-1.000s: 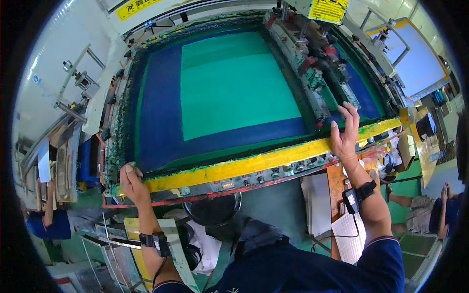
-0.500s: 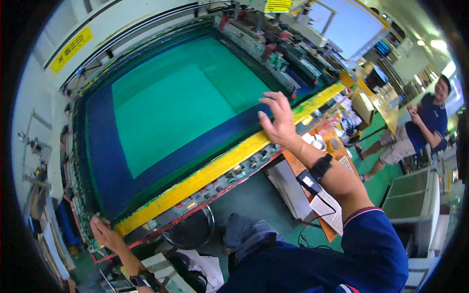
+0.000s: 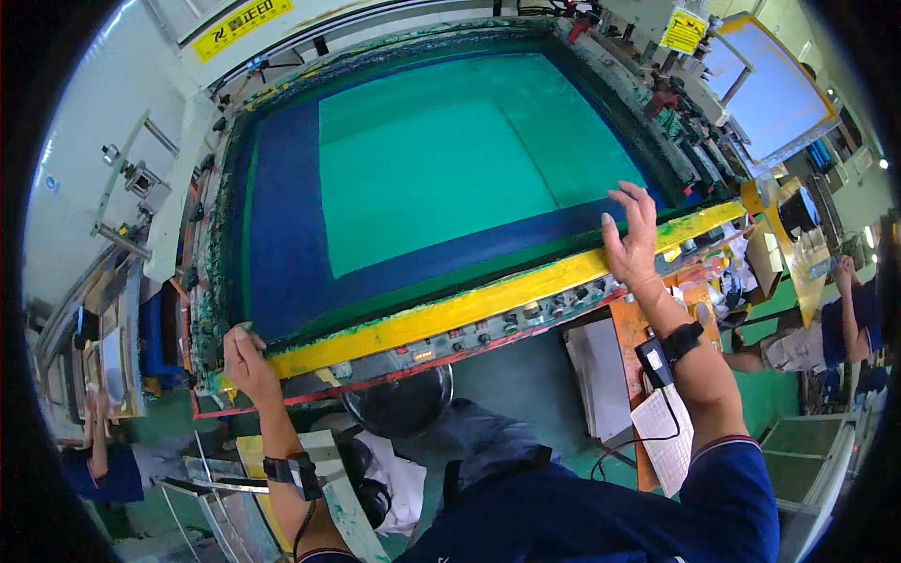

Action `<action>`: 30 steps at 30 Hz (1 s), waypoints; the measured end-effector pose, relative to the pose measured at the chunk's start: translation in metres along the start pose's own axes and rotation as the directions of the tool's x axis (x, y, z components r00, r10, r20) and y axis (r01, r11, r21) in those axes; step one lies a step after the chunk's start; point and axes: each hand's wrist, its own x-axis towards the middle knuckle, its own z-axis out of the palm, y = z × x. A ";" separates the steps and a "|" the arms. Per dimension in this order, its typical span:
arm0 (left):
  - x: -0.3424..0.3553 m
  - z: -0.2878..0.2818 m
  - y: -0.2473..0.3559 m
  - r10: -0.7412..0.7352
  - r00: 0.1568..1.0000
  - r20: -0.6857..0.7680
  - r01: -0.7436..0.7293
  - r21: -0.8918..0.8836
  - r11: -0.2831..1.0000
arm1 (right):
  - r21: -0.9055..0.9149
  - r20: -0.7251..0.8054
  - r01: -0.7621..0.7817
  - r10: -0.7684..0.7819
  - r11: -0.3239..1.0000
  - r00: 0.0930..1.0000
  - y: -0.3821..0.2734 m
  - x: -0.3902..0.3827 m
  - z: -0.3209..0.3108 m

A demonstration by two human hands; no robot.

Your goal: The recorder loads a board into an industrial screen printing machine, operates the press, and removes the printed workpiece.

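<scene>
A large screen-printing frame (image 3: 291, 235) with dark blue borders and a green mesh (image 3: 441, 169) lies in a machine before me. Along its near side runs a yellow bar (image 3: 441, 319) smeared with green. My left hand (image 3: 250, 361) is at the bar's left end, by the frame's near left corner. Its fingers are bent together there, and what they hold, if anything, is hidden. Toward the bar's right end, my right hand (image 3: 634, 246) has its fingers apart and raised, thumb out, with nothing in it. Its palm side is over the bar.
Knobs and a small lit display (image 3: 424, 356) line the panel under the bar. A round black container (image 3: 399, 399) sits below. To the right are an orange table (image 3: 631, 324) and a white keyboard (image 3: 663, 441). People stand at the far right and lower left.
The view has turned and shifted, so the machine appears farther right and more level. Both hands stay near the yellow bar. The person at the right now shows only in part.
</scene>
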 end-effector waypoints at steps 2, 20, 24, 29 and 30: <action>0.001 -0.001 0.001 0.003 1.000 0.005 -0.003 -0.005 1.000 | -0.001 -0.001 0.003 -0.003 1.000 1.000 -0.003 0.001 0.001; 0.003 -0.003 0.008 0.027 1.000 -0.013 -0.028 -0.044 0.999 | 0.034 -0.041 0.002 0.000 0.999 0.999 -0.002 0.001 0.005; 0.002 -0.004 -0.001 -0.006 1.000 0.005 0.007 -0.054 0.999 | -0.031 -0.020 0.009 -0.009 0.999 1.000 0.002 0.000 0.009; 0.000 0.000 0.002 0.027 0.999 -0.019 -0.029 -0.085 0.996 | -0.006 -0.002 -0.018 0.018 1.000 1.000 0.003 -0.002 0.005; 0.000 -0.002 0.002 0.033 0.999 -0.016 -0.034 -0.082 0.996 | -0.012 -0.002 -0.020 0.020 1.000 1.000 0.001 -0.002 0.004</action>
